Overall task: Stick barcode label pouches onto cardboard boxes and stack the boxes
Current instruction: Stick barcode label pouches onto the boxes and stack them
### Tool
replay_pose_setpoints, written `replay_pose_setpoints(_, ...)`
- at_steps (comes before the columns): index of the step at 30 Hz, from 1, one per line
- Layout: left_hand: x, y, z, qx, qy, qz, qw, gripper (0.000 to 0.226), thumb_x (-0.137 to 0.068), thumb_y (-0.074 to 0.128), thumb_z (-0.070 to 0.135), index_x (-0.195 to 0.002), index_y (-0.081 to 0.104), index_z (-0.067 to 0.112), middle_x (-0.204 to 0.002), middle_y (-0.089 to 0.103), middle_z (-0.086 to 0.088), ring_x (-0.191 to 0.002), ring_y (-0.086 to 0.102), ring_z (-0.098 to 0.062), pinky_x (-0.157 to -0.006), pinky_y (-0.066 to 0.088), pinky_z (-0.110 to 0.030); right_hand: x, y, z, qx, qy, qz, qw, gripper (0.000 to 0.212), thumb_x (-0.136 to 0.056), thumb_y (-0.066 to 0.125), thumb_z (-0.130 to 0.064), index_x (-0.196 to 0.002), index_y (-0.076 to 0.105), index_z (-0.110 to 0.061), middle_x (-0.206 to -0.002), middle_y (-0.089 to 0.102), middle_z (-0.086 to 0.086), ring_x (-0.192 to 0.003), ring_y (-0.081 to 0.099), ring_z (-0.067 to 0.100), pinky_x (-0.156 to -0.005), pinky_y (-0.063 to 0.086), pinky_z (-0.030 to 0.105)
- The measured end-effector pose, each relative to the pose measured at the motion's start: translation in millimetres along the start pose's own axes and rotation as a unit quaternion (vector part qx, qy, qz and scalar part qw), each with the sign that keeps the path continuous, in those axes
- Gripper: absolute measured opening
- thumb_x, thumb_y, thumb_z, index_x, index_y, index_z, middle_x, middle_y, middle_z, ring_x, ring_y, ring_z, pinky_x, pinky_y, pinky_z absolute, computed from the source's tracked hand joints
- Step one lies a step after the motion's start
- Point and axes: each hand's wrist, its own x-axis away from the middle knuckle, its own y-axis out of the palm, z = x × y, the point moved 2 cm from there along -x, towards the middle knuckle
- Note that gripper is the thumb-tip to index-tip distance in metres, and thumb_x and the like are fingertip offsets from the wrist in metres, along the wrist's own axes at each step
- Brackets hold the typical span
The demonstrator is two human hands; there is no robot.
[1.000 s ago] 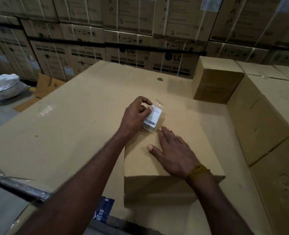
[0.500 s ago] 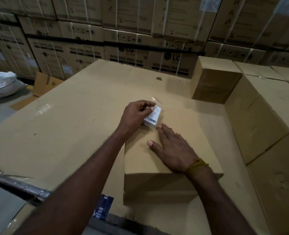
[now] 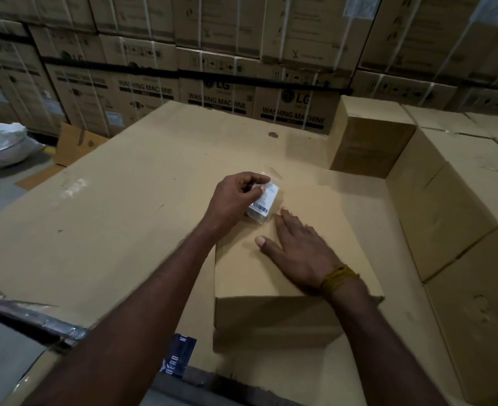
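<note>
- My left hand [image 3: 236, 197] pinches the barcode label pouch [image 3: 262, 202] between curled fingers and thumb, at the far left corner of the cardboard box [image 3: 315, 230], so I can lay it down near that edge.
- My right hand [image 3: 296, 249] lies flat and spread on the box top, fingers straight, gripping nothing; I judge it steadies the box against sliding on the big cardboard sheet [image 3: 125, 200].
- The pouch's clear film is hard to trace; I cannot tell whether its lower edge touches the box yet.
- The finished boxes [image 3: 446, 200] along the sheet's right edge are cut off by the frame.
</note>
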Motion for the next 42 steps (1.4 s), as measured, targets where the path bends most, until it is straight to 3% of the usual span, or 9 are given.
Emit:
replay_pose_setpoints(4, 0.3, 1.2, -1.9, 0.013, -0.003, 0.004, 1.0, 0.022, -0.091, 0.066, 0.013, -0.107, 0.077, 0.023, -0.103, 0.077, 0.006, -0.094, 0.071, -0.01, -0.085, 0.054, -0.033, 20.5, 6.2, -2.5, 0.007, 0.0, 0.0, 1.0, 0.084, -0.094, 0.013, -0.07, -0.158, -0.007, -0.019, -0.165, -0.015, -0.002, -0.152, -0.009, 0.012, -0.123, -0.001, 0.033)
replay_pose_setpoints(8, -0.5, 0.9, -0.9, 0.028, -0.01, 0.003, 1.0, 0.024, -0.092, 0.064, 0.009, -0.11, 0.076, 0.019, -0.104, 0.076, 0.004, -0.091, 0.07, -0.009, -0.08, 0.053, -0.026, 77.3, 12.5, -12.1, 0.008, 0.0, -0.038, 0.999, 0.095, -0.076, -0.003, -0.077, -0.156, -0.015, -0.026, -0.161, -0.025, -0.012, -0.15, -0.015, 0.007, -0.123, -0.005, 0.032)
replay_pose_setpoints(14, -0.5, 0.6, -0.4, 0.013, -0.006, -0.005, 1.0, 0.023, -0.093, 0.064, 0.008, -0.11, 0.076, 0.018, -0.106, 0.076, 0.005, -0.094, 0.07, -0.007, -0.08, 0.053, -0.023, 15.4, 3.3, 1.7, 0.003, 0.002, 0.001, 1.0, 0.083, -0.095, 0.013, -0.068, -0.158, -0.006, -0.019, -0.165, -0.015, -0.003, -0.152, -0.008, 0.012, -0.123, -0.002, 0.034)
replay_pose_setpoints(18, 0.1, -0.1, -0.9, 0.027, -0.005, -0.001, 1.0, 0.023, -0.093, 0.064, 0.009, -0.109, 0.076, 0.019, -0.104, 0.076, 0.004, -0.089, 0.07, -0.007, -0.078, 0.052, -0.024, 6.3, 1.6, 5.6, 0.005, 0.011, 0.007, 1.0, 0.083, -0.095, 0.014, -0.068, -0.158, -0.006, -0.017, -0.165, -0.014, -0.001, -0.152, -0.008, 0.013, -0.124, 0.0, 0.036)
replay_pose_setpoints(24, 0.1, 1.5, 2.2, 0.023, -0.012, 0.002, 1.0, 0.024, -0.093, 0.063, 0.006, -0.109, 0.077, 0.02, -0.104, 0.076, 0.007, -0.09, 0.069, -0.006, -0.078, 0.054, -0.024, 72.9, 11.3, -2.6, 0.019, -0.001, -0.035, 0.999, 0.103, -0.069, -0.01, -0.08, -0.156, -0.016, -0.026, -0.161, -0.025, -0.011, -0.149, -0.016, 0.007, -0.123, -0.004, 0.032)
replay_pose_setpoints(30, 0.6, 1.9, 2.8, -0.002, -0.012, 0.001, 1.0, 0.024, -0.093, 0.064, 0.007, -0.111, 0.076, 0.018, -0.108, 0.076, 0.007, -0.101, 0.07, -0.013, -0.084, 0.054, -0.028, 7.2, -1.2, 5.9, 0.014, 0.009, -0.01, 1.0, 0.084, -0.095, 0.013, -0.07, -0.158, -0.005, -0.018, -0.165, -0.013, -0.001, -0.152, -0.007, 0.012, -0.124, 0.0, 0.036)
replay_pose_setpoints(33, 2.4, 2.0, 3.5, 0.002, -0.014, 0.004, 1.0, 0.024, -0.093, 0.063, 0.007, -0.111, 0.076, 0.017, -0.107, 0.076, 0.005, -0.101, 0.071, -0.013, -0.086, 0.054, -0.031, 12.7, 0.7, 4.8, 0.016, 0.011, -0.006, 1.0, 0.086, -0.094, 0.014, -0.071, -0.158, -0.005, -0.017, -0.165, -0.014, 0.0, -0.152, -0.007, 0.014, -0.124, 0.001, 0.036)
replay_pose_setpoints(38, 2.5, 1.9, 2.6, 0.0, -0.007, 0.007, 1.0, 0.024, -0.089, 0.065, 0.014, -0.105, 0.077, 0.025, -0.104, 0.076, 0.0, -0.099, 0.07, -0.025, -0.087, 0.055, -0.043, 78.4, 11.5, -4.8, 0.023, 0.008, -0.037, 0.999, 0.099, -0.076, -0.001, -0.079, -0.156, -0.015, -0.024, -0.161, -0.024, -0.01, -0.15, -0.014, 0.009, -0.123, -0.004, 0.033)
replay_pose_setpoints(42, 1.3, 2.5, 4.5, -0.021, -0.013, 0.004, 1.0, 0.025, -0.091, 0.064, 0.01, -0.106, 0.077, 0.025, -0.101, 0.076, 0.005, -0.094, 0.071, -0.018, -0.087, 0.055, -0.041, 46.2, 5.3, 0.4, 0.025, -0.001, -0.029, 0.999, 0.094, -0.083, 0.004, -0.077, -0.158, -0.009, -0.021, -0.164, -0.019, -0.005, -0.151, -0.01, 0.011, -0.124, -0.002, 0.034)
